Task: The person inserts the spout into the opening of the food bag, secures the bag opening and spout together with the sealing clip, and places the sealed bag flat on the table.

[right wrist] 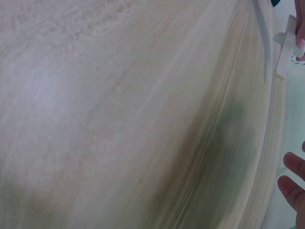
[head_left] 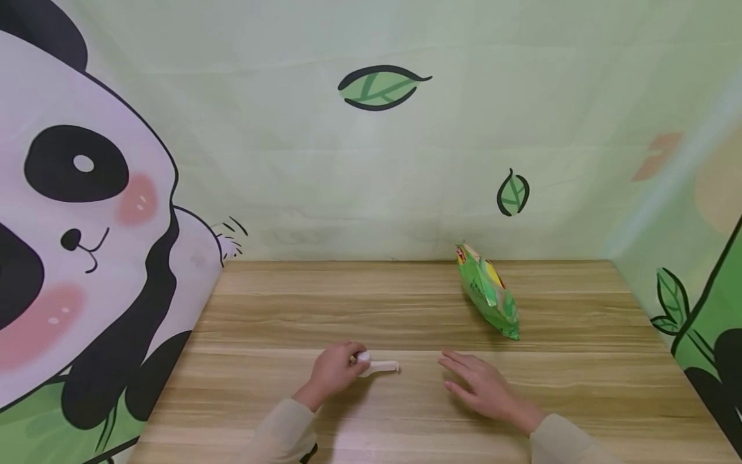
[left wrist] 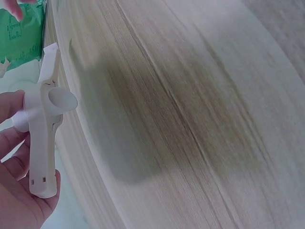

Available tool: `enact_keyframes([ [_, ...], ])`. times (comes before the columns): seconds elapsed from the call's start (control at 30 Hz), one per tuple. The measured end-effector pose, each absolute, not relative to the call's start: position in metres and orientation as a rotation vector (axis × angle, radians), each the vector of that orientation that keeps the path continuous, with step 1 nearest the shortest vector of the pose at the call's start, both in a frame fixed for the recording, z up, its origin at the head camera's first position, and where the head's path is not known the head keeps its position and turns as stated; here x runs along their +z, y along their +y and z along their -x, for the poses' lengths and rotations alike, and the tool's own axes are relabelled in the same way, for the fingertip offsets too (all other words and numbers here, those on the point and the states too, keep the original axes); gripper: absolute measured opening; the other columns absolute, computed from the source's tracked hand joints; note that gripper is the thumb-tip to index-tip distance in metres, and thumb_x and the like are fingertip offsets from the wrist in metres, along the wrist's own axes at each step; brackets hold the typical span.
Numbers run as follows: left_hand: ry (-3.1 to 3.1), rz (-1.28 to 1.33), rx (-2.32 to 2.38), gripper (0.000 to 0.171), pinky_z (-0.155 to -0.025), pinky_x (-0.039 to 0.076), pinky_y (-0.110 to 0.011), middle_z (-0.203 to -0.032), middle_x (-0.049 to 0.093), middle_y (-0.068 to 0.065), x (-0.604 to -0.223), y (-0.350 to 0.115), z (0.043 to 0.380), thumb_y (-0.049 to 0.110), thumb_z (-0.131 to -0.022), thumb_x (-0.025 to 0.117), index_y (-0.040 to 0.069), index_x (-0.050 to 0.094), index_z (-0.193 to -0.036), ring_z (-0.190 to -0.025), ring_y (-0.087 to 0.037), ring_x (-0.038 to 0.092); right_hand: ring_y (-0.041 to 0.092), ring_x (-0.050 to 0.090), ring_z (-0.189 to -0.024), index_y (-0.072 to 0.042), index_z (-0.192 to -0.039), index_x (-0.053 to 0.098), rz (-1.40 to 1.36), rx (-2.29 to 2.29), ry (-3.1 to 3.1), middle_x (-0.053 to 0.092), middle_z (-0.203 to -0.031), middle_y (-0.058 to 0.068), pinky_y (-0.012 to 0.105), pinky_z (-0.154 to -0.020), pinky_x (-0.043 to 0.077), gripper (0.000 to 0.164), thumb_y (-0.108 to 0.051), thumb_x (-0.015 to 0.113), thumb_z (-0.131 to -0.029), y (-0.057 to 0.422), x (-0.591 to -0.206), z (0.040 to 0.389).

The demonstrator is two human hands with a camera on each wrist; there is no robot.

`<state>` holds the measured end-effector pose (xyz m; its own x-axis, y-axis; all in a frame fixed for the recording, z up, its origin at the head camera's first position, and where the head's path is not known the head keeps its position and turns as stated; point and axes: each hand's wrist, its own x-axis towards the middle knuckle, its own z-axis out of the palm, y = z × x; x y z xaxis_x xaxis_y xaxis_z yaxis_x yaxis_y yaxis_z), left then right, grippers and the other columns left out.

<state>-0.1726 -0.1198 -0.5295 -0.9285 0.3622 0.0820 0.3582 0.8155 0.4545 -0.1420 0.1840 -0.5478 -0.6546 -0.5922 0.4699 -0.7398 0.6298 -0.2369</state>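
Observation:
A white bag clip [left wrist: 44,129], long and slim with a round spout-like part at its middle, is held in my left hand [head_left: 336,368] above the table. Its narrow end points right, toward my other hand, in the head view. In the left wrist view the thumb and fingers [left wrist: 10,143] grip the clip around its round part. My right hand [head_left: 484,390] hovers over the table to the right of the clip, its fingers extended and holding nothing. Beyond it, a green printed plastic bag [head_left: 488,293] rests on the table, apart from both hands.
The wood-grain table [head_left: 278,303] reaches back to a pale green cloth backdrop [head_left: 278,148] with painted leaves. A large panda print [head_left: 104,245] covers the cloth on the left side. More printed cloth [head_left: 695,283] borders the table on the right.

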Motion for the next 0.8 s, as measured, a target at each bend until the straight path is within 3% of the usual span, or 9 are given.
enact_keyframes([
  [0.8, 2.997, -0.701, 0.834, 0.023, -0.059, 0.045, -0.02, -0.087, 0.063, 0.001, -0.527, -0.111, 0.168, 0.028, -0.078, 0.065, 0.013, 0.065, -0.095, -0.07, -0.01, 0.06, 0.024, 0.058, -0.098, -0.005, -0.11, 0.06, -1.073, 0.614, -2.441, 0.062, -0.109, 0.012, 0.038, -0.08, 0.048, 0.038, -0.024, 0.065, -0.078, 0.169, -0.558, 0.139],
])
